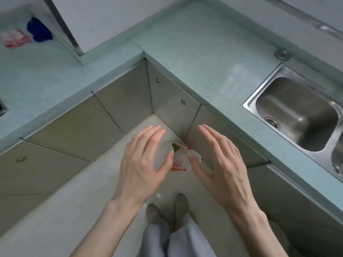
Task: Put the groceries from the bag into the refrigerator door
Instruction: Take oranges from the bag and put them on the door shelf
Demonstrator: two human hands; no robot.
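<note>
A translucent white plastic bag (181, 159) with something red and something green showing through it sits low in the floor corner where two cabinet runs meet. My left hand (143, 164) and my right hand (220, 164) are spread on either side of it, palms facing each other and fingers straight and apart. Both thumbs point in at the bag's edges. I cannot tell whether they touch it. Neither hand is closed around anything. No refrigerator door can be told apart in view.
An L-shaped teal countertop (204, 58) wraps the corner above grey cabinet doors (78, 127). A steel sink (297, 115) lies at the right. A pink bag (14, 38) and a blue object (39, 30) rest on the far left counter. My feet (167, 208) stand on pale floor.
</note>
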